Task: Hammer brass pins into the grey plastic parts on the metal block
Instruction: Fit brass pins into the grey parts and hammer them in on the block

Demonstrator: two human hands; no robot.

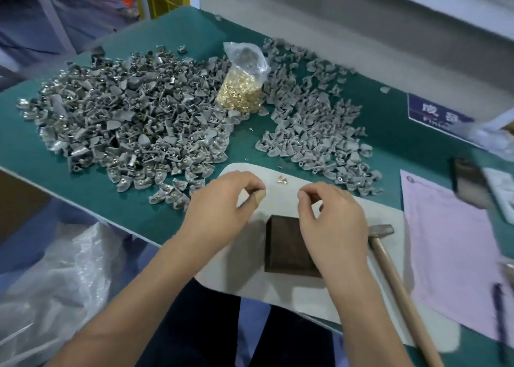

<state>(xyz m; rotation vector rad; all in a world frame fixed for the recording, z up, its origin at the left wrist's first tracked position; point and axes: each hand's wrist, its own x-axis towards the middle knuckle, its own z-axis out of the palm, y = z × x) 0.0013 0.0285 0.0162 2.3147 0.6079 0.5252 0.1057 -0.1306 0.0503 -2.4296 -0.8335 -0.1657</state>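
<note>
A dark metal block point(288, 244) sits on a white mat point(278, 291) at the table's front edge, with nothing on its top. My left hand point(219, 211) hovers left of the block, fingers curled, with its taped thumb tip against the forefinger. My right hand point(331, 227) is over the block's right side, fingers curled in towards the thumb. Whether either hand holds anything is hidden. A few loose brass pins point(282, 179) lie on the mat just beyond both hands. The hammer point(381, 231) lies to the right, handle pointing towards me.
A big heap of grey plastic parts point(130, 122) covers the green table on the left, with a smaller heap point(314, 133) on the right. A clear bag of brass pins point(243, 88) stands between them. A pink sheet point(450, 255), a pen point(500, 311) and a phone point(470, 183) lie to the right.
</note>
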